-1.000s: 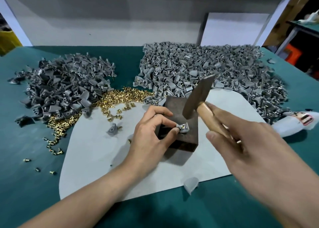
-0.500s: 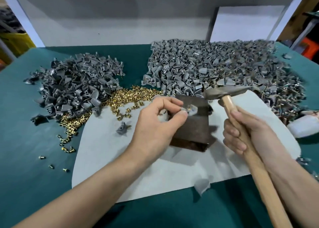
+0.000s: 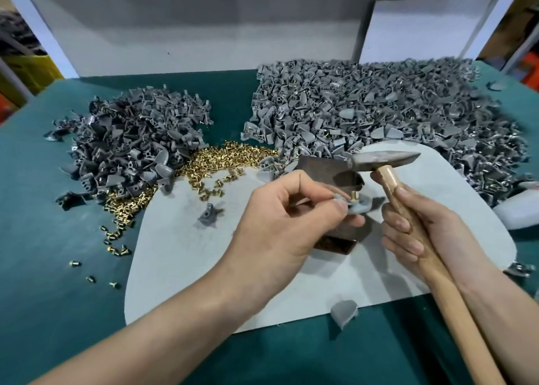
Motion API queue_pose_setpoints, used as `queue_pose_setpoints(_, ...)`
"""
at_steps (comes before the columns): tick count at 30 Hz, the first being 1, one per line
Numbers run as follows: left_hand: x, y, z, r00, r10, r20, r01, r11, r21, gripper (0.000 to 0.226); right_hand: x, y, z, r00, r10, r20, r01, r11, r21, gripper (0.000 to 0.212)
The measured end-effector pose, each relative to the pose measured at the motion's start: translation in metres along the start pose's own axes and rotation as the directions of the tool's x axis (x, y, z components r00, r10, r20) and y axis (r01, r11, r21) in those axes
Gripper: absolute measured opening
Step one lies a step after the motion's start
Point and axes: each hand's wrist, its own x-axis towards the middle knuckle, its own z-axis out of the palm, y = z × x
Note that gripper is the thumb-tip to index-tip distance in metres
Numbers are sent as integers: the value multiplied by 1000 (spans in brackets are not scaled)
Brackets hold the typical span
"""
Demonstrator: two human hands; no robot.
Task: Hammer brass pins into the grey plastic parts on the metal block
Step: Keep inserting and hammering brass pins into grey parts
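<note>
A dark metal block (image 3: 320,169) stands on the pale mat (image 3: 180,256) in the middle. My left hand (image 3: 280,224) pinches a grey plastic part (image 3: 360,206) on the block's top, with a brass pin (image 3: 353,195) standing upright in it. My right hand (image 3: 420,233) grips the wooden handle of a hammer (image 3: 382,158). Its steel head hovers just above the pin, not touching it. The block's near half is hidden behind my left hand.
A dark grey parts pile (image 3: 131,148) lies at the left, a larger lighter pile (image 3: 379,113) at the back right. Loose brass pins (image 3: 221,158) spread between them. Single grey parts (image 3: 207,214) (image 3: 344,311) lie on the mat. A white object (image 3: 519,212) sits at the right edge.
The hammer swung down from a raised tilt to level just above the block. My left hand shifted the grey part toward the block's right side, where a pin now stands in it.
</note>
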Motion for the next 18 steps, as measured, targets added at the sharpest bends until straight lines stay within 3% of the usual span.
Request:
queue_pose_setpoints(3,1,2,2,1000,-29,3,29,998,-49,19,-1,1,1,1000,-10,-4,10,999,-30,25)
queue_pose_setpoints(7,1,3,1,999,-54,5,54,996,-73,20,-1,2,0,1000,-24,-15,23,999,-40,7)
queue_pose_setpoints(14,2,3,-1,998,-57,33,60,993,-101,20,-1,3,-4,1000,-16,-7,16,1000,-16,6)
queue_pose_setpoints(16,3,0,-2,998,-46,31,48,996,-69,20,-1,3,-6,1000,-19,-9,19,1000,-25,8)
queue_pose_setpoints(18,6,-8,-5,1000,25,-10,-24,995,94,16,-3,2,-3,999,-35,-30,33,998,-60,14)
